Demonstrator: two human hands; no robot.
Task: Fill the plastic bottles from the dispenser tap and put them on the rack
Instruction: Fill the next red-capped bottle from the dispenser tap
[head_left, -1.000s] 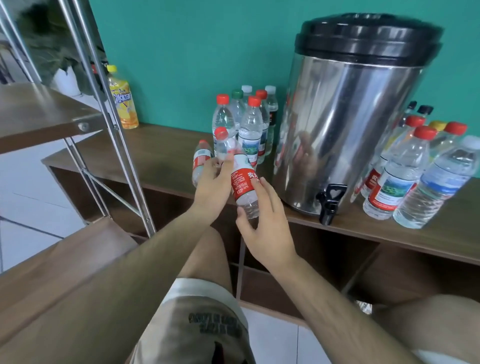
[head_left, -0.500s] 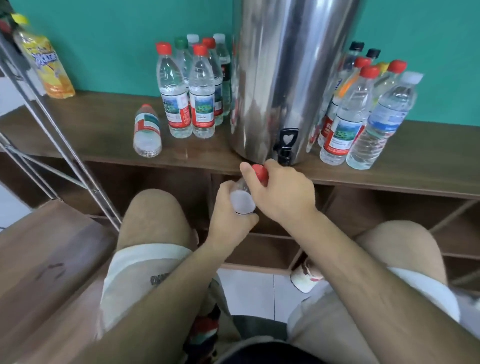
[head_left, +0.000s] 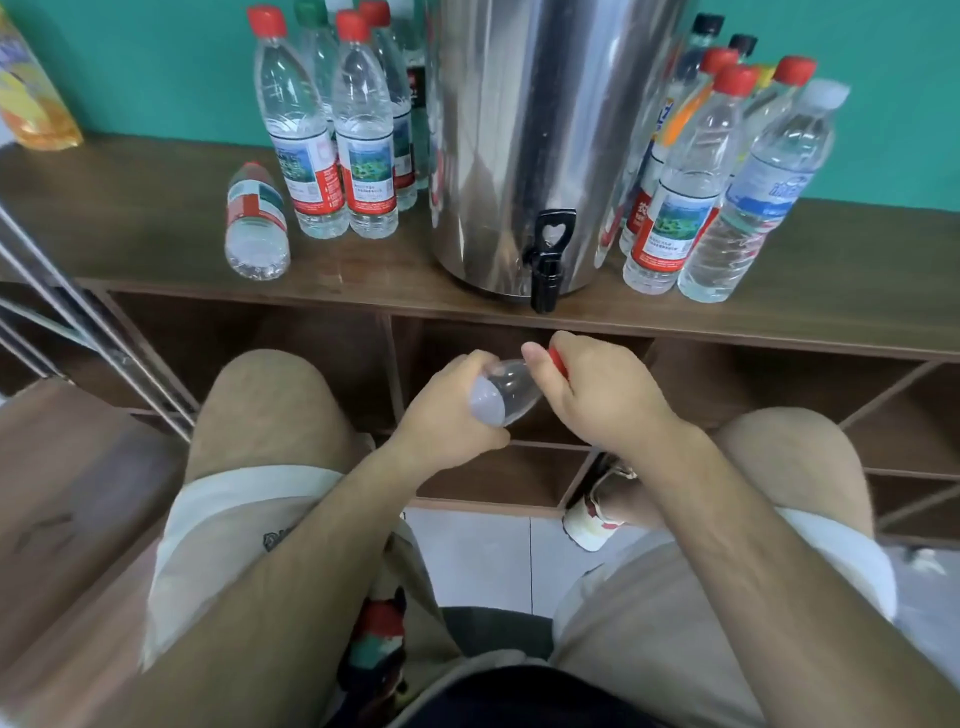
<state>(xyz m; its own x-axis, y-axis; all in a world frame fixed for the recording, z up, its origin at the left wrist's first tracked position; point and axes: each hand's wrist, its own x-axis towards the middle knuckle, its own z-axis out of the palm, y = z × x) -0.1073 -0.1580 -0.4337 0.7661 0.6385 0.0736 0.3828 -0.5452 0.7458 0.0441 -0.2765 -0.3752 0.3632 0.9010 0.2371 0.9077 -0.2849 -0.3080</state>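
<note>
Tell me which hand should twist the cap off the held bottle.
Right. The right hand pinches the cap, while the left hand grips the bottle round its body and can steady it.

Held bottle (head_left: 506, 387) is lying between the left hand (head_left: 447, 421), gripping its base end, and the right hand (head_left: 605, 400), gripping its neck end. Just beyond the grip the tap (head_left: 546, 260) is overhanging the counter (head_left: 130, 208) edge, with the dispenser (head_left: 519, 130) standing behind it. Beyond-left of the grip the left bottle group (head_left: 363, 130) is standing, and the toppled bottle (head_left: 256, 223) is lying further left. The right bottle group (head_left: 691, 182) is standing beyond-right
</note>
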